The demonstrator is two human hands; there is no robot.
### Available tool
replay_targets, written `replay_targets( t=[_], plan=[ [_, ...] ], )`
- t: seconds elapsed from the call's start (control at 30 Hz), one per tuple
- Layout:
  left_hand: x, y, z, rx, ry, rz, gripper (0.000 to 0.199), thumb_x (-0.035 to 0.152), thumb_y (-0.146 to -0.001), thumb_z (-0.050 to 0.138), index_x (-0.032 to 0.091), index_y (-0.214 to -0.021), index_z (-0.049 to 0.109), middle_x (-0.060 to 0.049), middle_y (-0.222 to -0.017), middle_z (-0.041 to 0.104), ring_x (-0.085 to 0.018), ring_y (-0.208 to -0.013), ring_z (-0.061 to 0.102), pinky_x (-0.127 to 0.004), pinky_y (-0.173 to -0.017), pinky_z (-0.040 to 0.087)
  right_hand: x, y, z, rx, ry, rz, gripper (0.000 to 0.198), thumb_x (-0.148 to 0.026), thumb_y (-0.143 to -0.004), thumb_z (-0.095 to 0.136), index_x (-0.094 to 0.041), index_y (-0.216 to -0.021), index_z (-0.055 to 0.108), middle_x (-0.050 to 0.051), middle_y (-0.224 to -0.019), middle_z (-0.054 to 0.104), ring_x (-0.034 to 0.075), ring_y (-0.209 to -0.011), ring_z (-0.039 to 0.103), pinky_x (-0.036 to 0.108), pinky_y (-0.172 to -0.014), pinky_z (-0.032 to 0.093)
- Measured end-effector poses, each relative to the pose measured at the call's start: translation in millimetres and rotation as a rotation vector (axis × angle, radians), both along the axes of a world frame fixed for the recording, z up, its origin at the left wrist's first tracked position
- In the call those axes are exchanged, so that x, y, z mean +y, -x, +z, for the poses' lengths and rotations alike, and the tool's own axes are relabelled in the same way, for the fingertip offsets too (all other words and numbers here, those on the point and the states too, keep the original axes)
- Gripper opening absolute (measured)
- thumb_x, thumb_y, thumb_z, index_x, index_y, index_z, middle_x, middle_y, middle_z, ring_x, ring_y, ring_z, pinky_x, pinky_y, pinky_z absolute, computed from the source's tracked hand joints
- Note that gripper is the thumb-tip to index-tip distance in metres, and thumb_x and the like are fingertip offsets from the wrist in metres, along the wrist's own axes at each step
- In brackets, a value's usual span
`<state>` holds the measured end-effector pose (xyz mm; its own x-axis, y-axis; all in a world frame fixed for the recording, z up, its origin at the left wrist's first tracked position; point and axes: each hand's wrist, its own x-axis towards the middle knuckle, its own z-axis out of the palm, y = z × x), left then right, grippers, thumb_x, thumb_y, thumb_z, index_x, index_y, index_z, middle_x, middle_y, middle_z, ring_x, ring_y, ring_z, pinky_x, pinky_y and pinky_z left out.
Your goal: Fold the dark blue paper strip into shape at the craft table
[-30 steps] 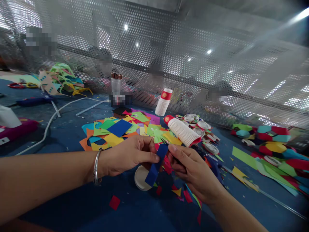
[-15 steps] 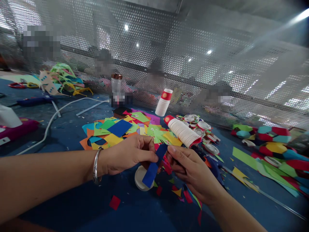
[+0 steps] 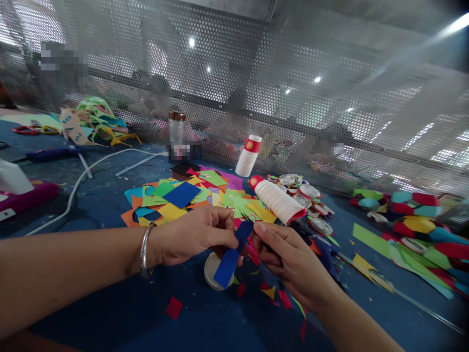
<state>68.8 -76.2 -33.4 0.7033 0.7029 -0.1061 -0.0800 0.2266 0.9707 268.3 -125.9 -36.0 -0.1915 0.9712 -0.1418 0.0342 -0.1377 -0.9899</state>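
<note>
In the head view, the left hand (image 3: 208, 237) is pinched, thumb against fingers, on a blue strip (image 3: 227, 268). The right hand (image 3: 280, 247) is curled closed around scissors (image 3: 246, 217), mostly hidden; only the slim dark tips show, beside the strip's upper end, and the right thumb and forefinger are just beside that end. The strip slants between the hands, over the middle of the table (image 3: 120, 313) toward its near edge, its lower end in front of a white disc (image 3: 210, 268). A bracelet (image 3: 144, 252) is on the left wrist.

A red square (image 3: 174, 308) lies closer to the near edge, left of the disc; small scraps (image 3: 270, 292) are scattered to the disc's right. Beyond the hands is a paper pile (image 3: 174, 213), with a lying cup stack (image 3: 278, 200) at its right and a standing one (image 3: 246, 161) nearer the far edge. A bottle (image 3: 176, 131) stands near that edge as well. A cable (image 3: 75, 190) curves over the left part, between the pile and a purple box (image 3: 34, 193) by the left edge. Green strips (image 3: 372, 239) lie toward the right edge.
</note>
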Motion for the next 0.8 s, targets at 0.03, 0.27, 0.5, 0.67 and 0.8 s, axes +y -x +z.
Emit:
replay_targets(
  t=[0.03, 0.27, 0.5, 0.67, 0.8],
  plan=[
    [1, 0, -0.4, -0.001, 0.010, -0.007, 0.024, 0.017, -0.074, 0.074, 0.017, -0.072, 0.050, 0.005, -0.067, 0.061, -0.015, -0.068, 0.072, -0.027, -0.068, 0.052, 0, 0, 0, -0.001, 0.001, 0.002, 0.047, -0.058, -0.087, 0.069, -0.018, -0.068, 0.055, -0.010, -0.054, 0.027, 0.006, -0.048, 0.013, 0.024, -0.043, 0.007],
    [1, 2, 0.1, -0.010, 0.008, -0.018, 0.022, 0.017, -0.080, 0.070, 0.019, -0.077, 0.048, 0.002, -0.065, 0.065, -0.014, -0.068, 0.070, -0.022, -0.061, 0.047, -1, 1, 4, -0.014, 0.000, -0.059, 0.050, -0.060, -0.085, 0.070, -0.019, -0.064, 0.050, -0.010, -0.053, 0.025, 0.006, -0.047, 0.012, 0.023, -0.043, 0.006],
    [7, 5, 0.9, 0.064, -0.120, 0.063, 0.016, 0.024, -0.084, 0.069, 0.018, -0.087, 0.055, -0.001, -0.071, 0.070, -0.013, -0.067, 0.067, -0.026, -0.067, 0.049, 4, -8, 1, -0.032, -0.096, -0.133, 0.047, -0.062, -0.087, 0.067, -0.020, -0.072, 0.052, -0.011, -0.056, 0.025, 0.007, -0.049, 0.013, 0.024, -0.044, 0.010],
    [12, 7, -2.7, 0.164, -0.337, 0.078, 0.014, 0.029, -0.086, 0.068, 0.018, -0.091, 0.063, -0.002, -0.076, 0.071, -0.014, -0.069, 0.067, -0.025, -0.065, 0.050, 4, -3, 0, -0.102, -0.126, -0.110, 0.046, -0.063, -0.088, 0.065, -0.020, -0.075, 0.054, -0.011, -0.056, 0.026, 0.007, -0.049, 0.014, 0.025, -0.044, 0.009],
    [14, 8, -3.8, 0.180, -0.409, 0.028, 0.020, 0.034, -0.085, 0.069, 0.017, -0.097, 0.071, -0.003, -0.083, 0.072, -0.015, -0.073, 0.068, -0.024, -0.064, 0.049, 2, 1, 2, -0.151, -0.160, -0.112, 0.045, -0.062, -0.083, 0.071, -0.020, -0.076, 0.058, -0.010, -0.058, 0.030, 0.008, -0.050, 0.018, 0.025, -0.045, 0.013]
  ],
)
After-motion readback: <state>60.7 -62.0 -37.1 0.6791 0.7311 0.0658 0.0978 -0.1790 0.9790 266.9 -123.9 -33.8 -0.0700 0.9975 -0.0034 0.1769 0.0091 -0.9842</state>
